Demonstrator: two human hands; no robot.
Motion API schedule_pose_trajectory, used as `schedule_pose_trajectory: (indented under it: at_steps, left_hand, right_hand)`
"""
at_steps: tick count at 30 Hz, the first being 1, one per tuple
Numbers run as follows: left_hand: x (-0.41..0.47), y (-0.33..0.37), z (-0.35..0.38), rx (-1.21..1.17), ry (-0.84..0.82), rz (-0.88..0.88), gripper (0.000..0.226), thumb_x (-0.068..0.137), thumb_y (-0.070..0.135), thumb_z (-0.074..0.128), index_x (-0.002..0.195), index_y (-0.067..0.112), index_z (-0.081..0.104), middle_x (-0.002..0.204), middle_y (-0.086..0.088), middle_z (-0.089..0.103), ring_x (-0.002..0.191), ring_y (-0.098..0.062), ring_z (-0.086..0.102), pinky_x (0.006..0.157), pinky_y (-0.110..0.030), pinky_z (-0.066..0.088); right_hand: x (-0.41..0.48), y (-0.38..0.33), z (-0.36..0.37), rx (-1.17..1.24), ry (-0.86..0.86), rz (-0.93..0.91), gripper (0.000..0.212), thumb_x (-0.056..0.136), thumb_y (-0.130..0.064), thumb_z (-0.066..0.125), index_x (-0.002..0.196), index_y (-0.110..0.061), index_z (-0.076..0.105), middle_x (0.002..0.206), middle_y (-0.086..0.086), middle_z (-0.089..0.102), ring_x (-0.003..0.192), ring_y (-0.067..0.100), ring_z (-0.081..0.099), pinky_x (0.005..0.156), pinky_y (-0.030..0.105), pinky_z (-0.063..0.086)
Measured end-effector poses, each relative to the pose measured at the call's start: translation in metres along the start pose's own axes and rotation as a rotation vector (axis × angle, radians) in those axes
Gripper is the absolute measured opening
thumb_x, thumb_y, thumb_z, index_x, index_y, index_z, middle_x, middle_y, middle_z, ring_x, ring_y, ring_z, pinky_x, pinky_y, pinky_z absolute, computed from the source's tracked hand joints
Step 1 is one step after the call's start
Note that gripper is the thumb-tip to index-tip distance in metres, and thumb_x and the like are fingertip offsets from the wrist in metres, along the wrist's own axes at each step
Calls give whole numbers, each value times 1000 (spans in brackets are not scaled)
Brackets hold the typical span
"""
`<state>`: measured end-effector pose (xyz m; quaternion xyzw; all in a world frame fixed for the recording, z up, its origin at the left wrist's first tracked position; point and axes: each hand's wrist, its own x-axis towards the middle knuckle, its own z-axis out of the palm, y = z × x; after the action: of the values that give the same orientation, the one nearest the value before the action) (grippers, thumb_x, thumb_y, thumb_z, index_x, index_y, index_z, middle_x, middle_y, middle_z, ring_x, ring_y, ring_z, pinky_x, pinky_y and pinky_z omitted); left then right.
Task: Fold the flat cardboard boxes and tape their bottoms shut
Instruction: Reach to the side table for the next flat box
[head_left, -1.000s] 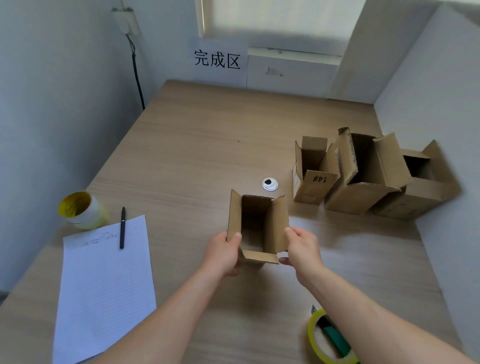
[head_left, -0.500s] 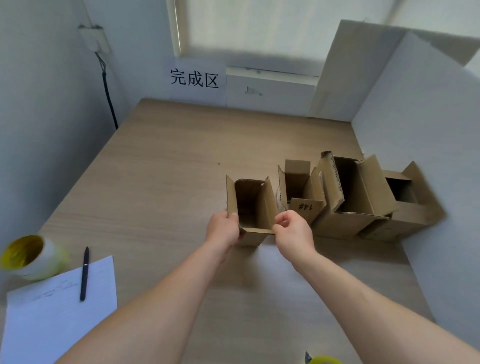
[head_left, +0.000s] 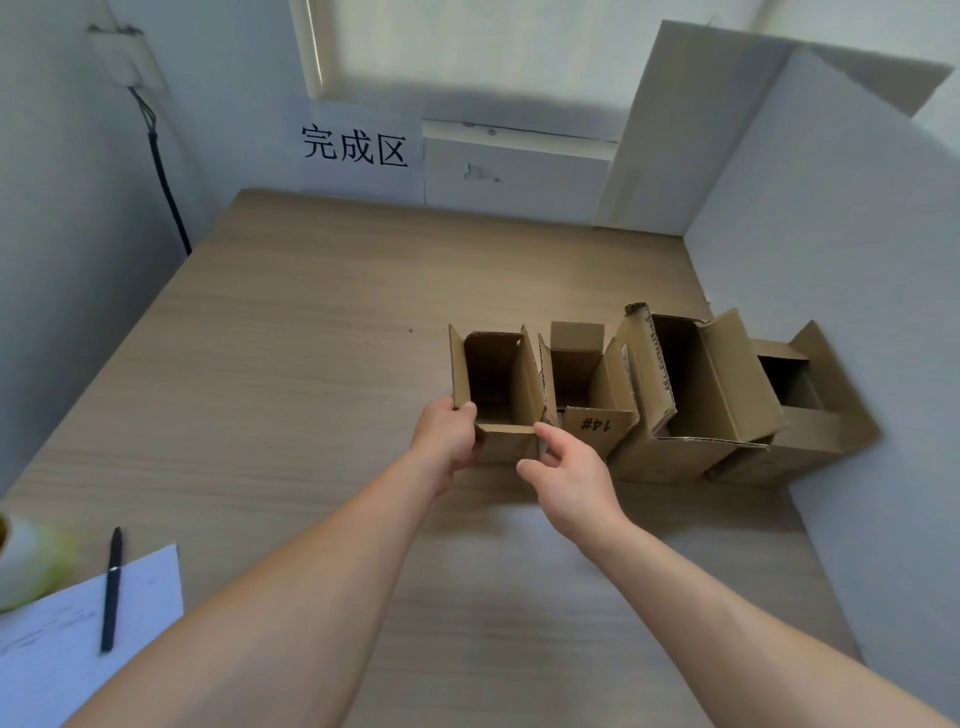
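A light wood-grain bench is stretching away to the far wall. At its near left corner a white sheet of paper is lying flat, and a slim black pen is resting on it, its far end poking past the sheet's edge. A white paper sign with three black Chinese characters is hanging on the far wall. A black cable is running down the left wall from a white wall box. A large white board is leaning in the far right corner.

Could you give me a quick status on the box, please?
Left hand grips box corner. Right hand open, fingertip at its front edge. Box upright, flaps open, beside 14# box. Nothing blocking.
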<state>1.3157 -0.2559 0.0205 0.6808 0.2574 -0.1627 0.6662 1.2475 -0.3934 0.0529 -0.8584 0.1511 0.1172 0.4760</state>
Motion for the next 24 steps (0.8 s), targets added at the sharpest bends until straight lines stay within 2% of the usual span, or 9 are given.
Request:
schedule_pose_trajectory:
  at_steps: [4,5,7,8,11,13,17,21,24]
  left_hand:
    - [0,1,-5,192,12,84,14,97,23,43,92,18,55,108,-12,59,103,-37,64,90,-48,56]
    - [-3,2,-8,228,24,110,13,97,23,43,94,19,55,108,-10,58,102,-35,63,92,-46,54]
    - [-14,4,-12,281,42,165,16,97,21,43,98,20,58,102,-9,56,94,-31,58,84,-36,49]
    - [-22,6,-14,316,50,193,18,98,19,42,99,20,60,101,-11,57,95,-32,57,83,-37,47]
    - [-48,3,-24,520,94,277,29,102,20,42,123,11,60,130,-16,59,122,-33,53,99,-37,42]
    - [-69,-3,-31,648,120,338,41,103,26,42,139,8,52,142,-12,54,130,-29,49,106,-37,40]
    - [-121,-20,-49,848,178,422,47,102,36,43,143,14,48,145,-6,52,132,-24,48,106,-34,40]
    - [-190,-38,-75,930,302,475,45,102,35,44,142,15,49,149,-1,47,136,-19,42,105,-30,36]
    - [-246,-55,-99,959,401,459,43,102,35,43,140,15,49,147,0,48,135,-21,42,105,-33,38]
  right_hand:
    - [-3,0,-4,-4,0,-12,61,92,-18,61,149,-28,42,148,-2,50,136,15,45,106,33,40]
    - [-5,0,-5,-2,4,-16,61,92,-17,61,149,-27,43,148,-2,50,137,14,45,107,33,40]
    - [-8,-1,-8,5,11,-28,60,92,-16,59,148,-27,43,148,-2,49,138,14,44,106,33,40]
    - [-11,-1,-9,3,12,-37,59,92,-15,59,148,-27,44,148,-2,50,138,14,44,105,31,40]
    - [-24,-3,-14,-15,17,-79,57,94,-15,59,148,-24,44,148,-1,50,139,15,44,103,29,40]
    - [-34,-5,-16,-49,21,-126,55,95,-18,59,148,-23,45,148,-1,50,138,17,44,109,33,39]
    - [-64,-10,-16,-163,-19,-273,52,97,-24,57,148,-23,45,148,-2,50,138,18,44,112,35,37]
    - [-103,-19,-10,-258,-82,-462,53,99,-29,56,149,-20,42,150,-3,47,139,17,41,112,31,32]
    - [-134,-28,1,-306,-130,-587,53,99,-30,56,149,-19,43,153,-1,45,143,16,37,116,31,28]
